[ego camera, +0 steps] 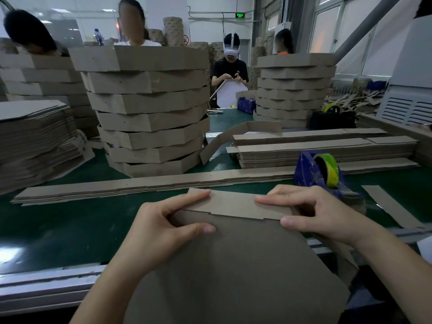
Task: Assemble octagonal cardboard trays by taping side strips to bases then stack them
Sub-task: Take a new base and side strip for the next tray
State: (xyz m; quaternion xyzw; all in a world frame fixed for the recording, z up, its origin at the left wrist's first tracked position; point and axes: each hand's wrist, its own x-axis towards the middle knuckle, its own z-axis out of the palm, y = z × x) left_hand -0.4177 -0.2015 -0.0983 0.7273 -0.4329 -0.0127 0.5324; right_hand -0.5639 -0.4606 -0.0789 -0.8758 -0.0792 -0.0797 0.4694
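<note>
An octagonal cardboard base (pixel 233 272) tilts up toward me over the table's near edge. A brown side strip (pixel 233 203) lies along its far edge. My left hand (pixel 163 228) pinches base and strip at the left, index finger stretched on the strip, thumb on the base. My right hand (pixel 313 211) pinches them at the right in the same way. A blue tape dispenser (pixel 315 171) with a yellow-green roll stands just beyond my right hand. A tall stack of finished trays (pixel 149 108) rises behind.
Long loose strips (pixel 140 185) lie across the green table (pixel 58 225). Strip piles (pixel 322 148) sit at the right, flat bases (pixel 35 136) at the left, another tray stack (pixel 294 90) at the far right. Several people work beyond.
</note>
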